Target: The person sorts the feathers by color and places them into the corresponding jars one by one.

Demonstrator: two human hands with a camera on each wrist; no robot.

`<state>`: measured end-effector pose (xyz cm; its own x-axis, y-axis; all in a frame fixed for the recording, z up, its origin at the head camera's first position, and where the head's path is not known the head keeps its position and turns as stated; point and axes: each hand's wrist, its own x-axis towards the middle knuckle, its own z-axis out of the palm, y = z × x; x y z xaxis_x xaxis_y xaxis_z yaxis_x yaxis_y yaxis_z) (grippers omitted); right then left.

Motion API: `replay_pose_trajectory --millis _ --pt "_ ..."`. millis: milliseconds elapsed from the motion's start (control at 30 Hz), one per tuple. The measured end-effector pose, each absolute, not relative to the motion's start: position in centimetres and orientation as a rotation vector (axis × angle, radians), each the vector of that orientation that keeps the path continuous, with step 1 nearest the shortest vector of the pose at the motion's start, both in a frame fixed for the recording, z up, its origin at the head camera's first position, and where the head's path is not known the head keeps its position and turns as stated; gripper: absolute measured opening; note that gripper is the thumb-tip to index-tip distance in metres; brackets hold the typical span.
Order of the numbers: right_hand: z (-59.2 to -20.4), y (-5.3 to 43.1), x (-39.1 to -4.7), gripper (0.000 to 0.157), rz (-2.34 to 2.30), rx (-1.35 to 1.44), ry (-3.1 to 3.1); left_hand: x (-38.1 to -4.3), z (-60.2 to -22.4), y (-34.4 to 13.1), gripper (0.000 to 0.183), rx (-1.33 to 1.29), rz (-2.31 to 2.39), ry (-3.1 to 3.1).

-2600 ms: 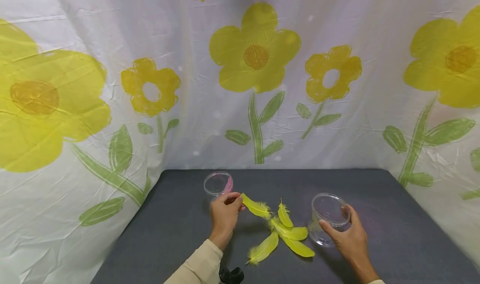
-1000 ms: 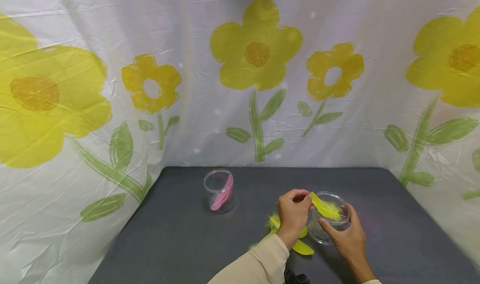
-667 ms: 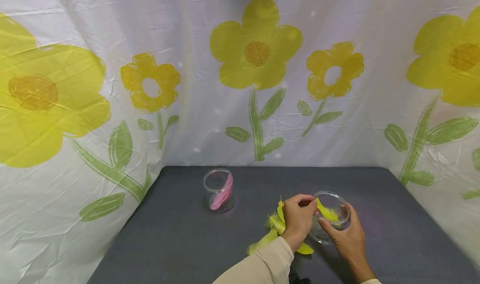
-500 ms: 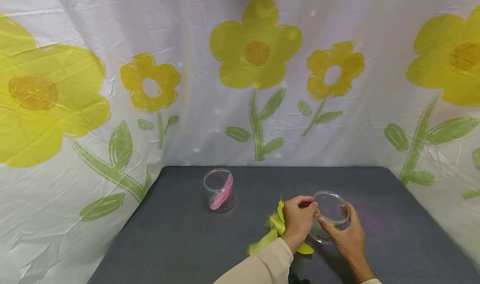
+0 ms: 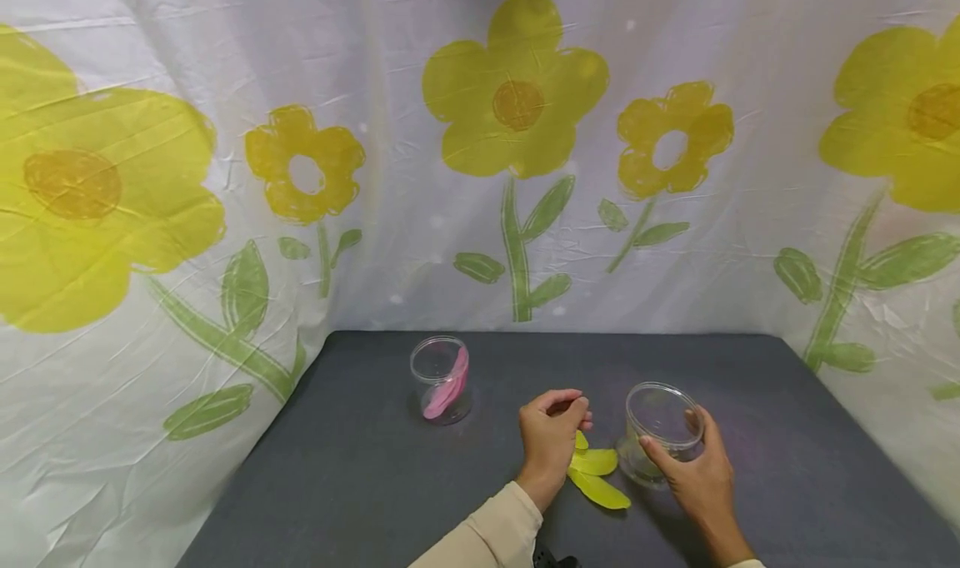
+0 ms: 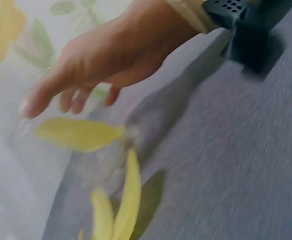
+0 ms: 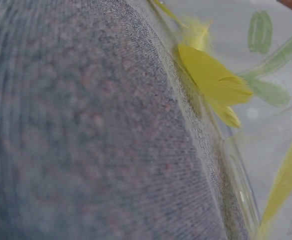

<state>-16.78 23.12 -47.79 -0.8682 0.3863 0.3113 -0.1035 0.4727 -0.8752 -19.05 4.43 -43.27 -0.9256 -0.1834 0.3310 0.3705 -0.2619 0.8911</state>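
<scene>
My right hand (image 5: pixel 697 472) grips a clear plastic cup (image 5: pixel 637 465) from its right side, thumb at the front; the cup stands upright on the dark table. To its left, my left hand (image 5: pixel 549 441) hovers over several yellow feathers (image 5: pixel 598 491), partly hiding them. In the left wrist view the fingers of the left hand (image 6: pixel 111 55) hang loosely bent, with no feather seen between them, above a yellow feather (image 6: pixel 81 134). The right wrist view shows a yellow feather (image 7: pixel 285 177) at the right, seemingly inside the clear cup.
A second clear cup (image 5: pixel 414 376) with pink feathers (image 5: pixel 447 391) leaning in it stands at the back left of the dark table (image 5: pixel 360 468). A white flower-printed cloth (image 5: pixel 397 243) hangs behind and along the sides.
My left hand carried a yellow feather from the pile to the right cup, let it go inside and moved back left over the pile. The right hand has kept its hold on the cup.
</scene>
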Motion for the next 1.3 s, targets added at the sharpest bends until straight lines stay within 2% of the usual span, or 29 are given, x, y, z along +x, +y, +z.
replay_pose_trajectory --millis 233,467,933,1300 --pt "-47.6 23.0 -16.6 0.098 1.395 -0.232 -2.26 -18.8 -42.9 0.1 0.009 -0.163 -2.199 -1.571" --pt "-47.4 23.1 -16.6 0.097 1.393 -0.219 -2.26 -17.2 -44.7 -2.9 0.01 0.022 -2.122 -1.607" --pt "-47.3 23.1 -17.1 0.095 1.394 -0.226 -2.243 -13.5 -48.4 -4.9 0.014 0.347 -2.107 -1.711" --pt "-47.7 22.9 -16.6 0.1 1.439 -0.252 -2.251 -11.4 -49.6 -5.6 0.021 0.579 -2.02 -1.948"
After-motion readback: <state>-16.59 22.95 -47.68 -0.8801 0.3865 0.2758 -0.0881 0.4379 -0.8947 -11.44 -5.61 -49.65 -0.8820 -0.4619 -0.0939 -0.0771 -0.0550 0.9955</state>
